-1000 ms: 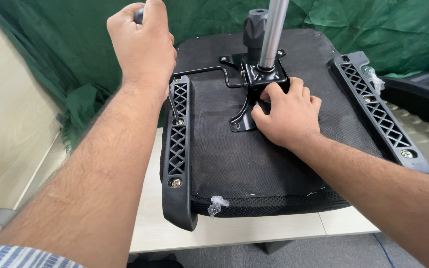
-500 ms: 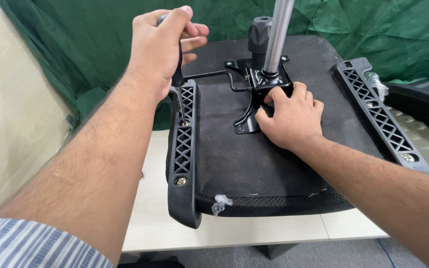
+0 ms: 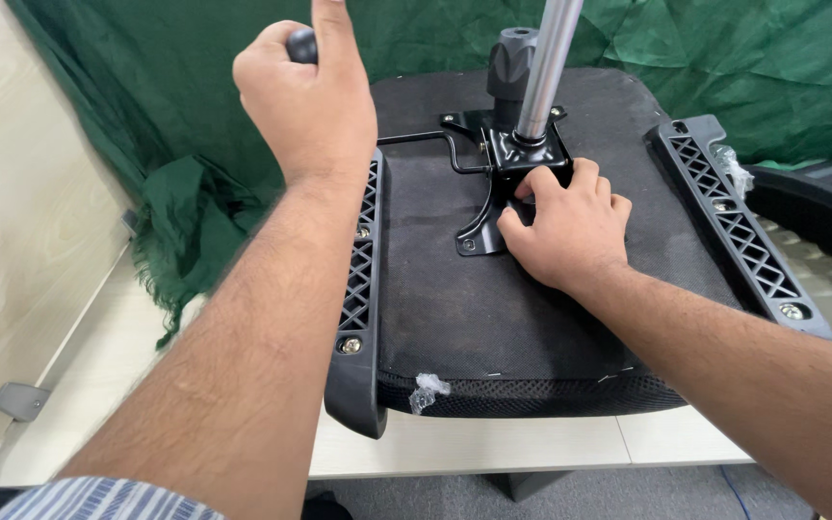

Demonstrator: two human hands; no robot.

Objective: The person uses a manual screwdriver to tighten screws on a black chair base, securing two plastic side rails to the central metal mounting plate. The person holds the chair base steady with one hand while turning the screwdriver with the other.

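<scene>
An office chair seat (image 3: 493, 318) lies upside down on a white table, its black fabric underside up. A black metal mechanism plate (image 3: 503, 159) is mounted at its centre, with a silver gas-lift cylinder (image 3: 551, 58) rising from it. My left hand (image 3: 305, 96) is closed around the black knob (image 3: 302, 45) at the end of the thin lever rod (image 3: 411, 140) that runs out to the left of the plate. My right hand (image 3: 565, 231) rests flat on the plate's lower arm, fingers pressed against the metal.
Black plastic lattice armrest brackets run along the left side (image 3: 358, 289) and right side (image 3: 734, 226) of the seat. A green cloth (image 3: 185, 144) hangs behind and spills left. Another black chair part (image 3: 830, 221) lies at right. The table's front edge (image 3: 493, 448) is near me.
My left hand has shifted on the lever knob, from open fingers draped over it to a closed fist with the thumb up. My right hand has stayed on the plate.
</scene>
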